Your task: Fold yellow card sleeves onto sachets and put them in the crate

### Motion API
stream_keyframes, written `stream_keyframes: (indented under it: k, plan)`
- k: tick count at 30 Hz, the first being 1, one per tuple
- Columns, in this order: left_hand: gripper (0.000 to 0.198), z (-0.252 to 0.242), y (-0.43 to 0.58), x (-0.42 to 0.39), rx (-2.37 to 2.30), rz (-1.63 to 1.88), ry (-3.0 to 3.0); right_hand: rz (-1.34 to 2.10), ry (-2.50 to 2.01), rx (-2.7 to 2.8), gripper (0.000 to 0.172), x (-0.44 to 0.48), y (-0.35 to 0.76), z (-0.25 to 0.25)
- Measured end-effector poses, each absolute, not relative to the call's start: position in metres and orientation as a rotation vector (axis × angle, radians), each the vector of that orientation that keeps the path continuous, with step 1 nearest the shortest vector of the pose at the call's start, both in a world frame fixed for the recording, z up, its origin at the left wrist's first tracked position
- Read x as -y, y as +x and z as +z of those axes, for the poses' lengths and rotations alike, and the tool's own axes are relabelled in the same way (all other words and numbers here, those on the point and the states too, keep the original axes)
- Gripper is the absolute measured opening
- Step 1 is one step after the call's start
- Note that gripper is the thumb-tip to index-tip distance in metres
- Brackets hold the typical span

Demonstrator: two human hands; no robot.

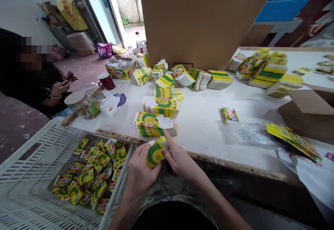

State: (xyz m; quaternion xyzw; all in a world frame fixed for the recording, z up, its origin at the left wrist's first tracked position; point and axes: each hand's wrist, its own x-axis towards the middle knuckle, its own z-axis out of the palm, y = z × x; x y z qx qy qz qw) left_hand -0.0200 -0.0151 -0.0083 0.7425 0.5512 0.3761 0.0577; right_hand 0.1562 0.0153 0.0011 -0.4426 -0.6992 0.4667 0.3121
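A small yellow and green box (pixel 156 153) is held between both hands at the table's front edge. My left hand (pixel 142 169) wraps round its left side and base. The fingers of my right hand (pixel 176 155) press on its upper right end, near a barcode. Just beyond the hands lies a stack of flat yellow-green cartons (pixel 148 124), with another stack (pixel 161 106) behind it. To the left, a white plastic crate (pixel 33 153) holds several small yellow-green boxes (pixel 87 176).
More carton stacks (pixel 220 79) line the table's back below a large cardboard panel (pixel 203 21). A mug (pixel 106 81), jar (pixel 88 110) and tissue pack (pixel 113 104) stand left. Bubble wrap (pixel 247 134) and an open carton (pixel 308 111) lie right. A person (pixel 31 73) sits far left, holding a phone.
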Motion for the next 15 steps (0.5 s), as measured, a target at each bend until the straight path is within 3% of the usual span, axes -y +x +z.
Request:
stream_keyframes:
  k: [8, 13, 15]
  plan:
    - [0.05, -0.018, -0.011, 0.017, -1.786, 1.063, 2.323, 1.047, -1.221, 1.589, 0.047, -0.016, 0.14, -0.005]
    - [0.06, -0.017, -0.005, 0.02, -1.925, 0.923, 2.407, 1.27, -1.147, 1.533, 0.049, -0.016, 0.144, -0.01]
    - [0.058, -0.017, -0.002, 0.02, -1.942, 0.962, 2.398, 1.177, -1.24, 1.576, 0.05, -0.014, 0.143, -0.009]
